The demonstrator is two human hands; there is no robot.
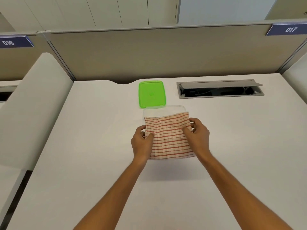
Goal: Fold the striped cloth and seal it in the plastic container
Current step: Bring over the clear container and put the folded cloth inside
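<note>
A folded cloth with red and white stripes (168,136) is held above the white desk, roughly square in outline. My left hand (142,141) pinches its left edge and my right hand (197,135) pinches its right edge. The cloth's far edge hangs over the clear plastic container (163,109), hiding most of it; only the container's far rim shows. The green lid (152,94) lies flat on the desk just behind the container, apart from it.
An open cable tray (219,89) is set into the desk at the back right. A beige partition (149,52) runs along the far edge. A white divider (38,100) borders the desk on the left.
</note>
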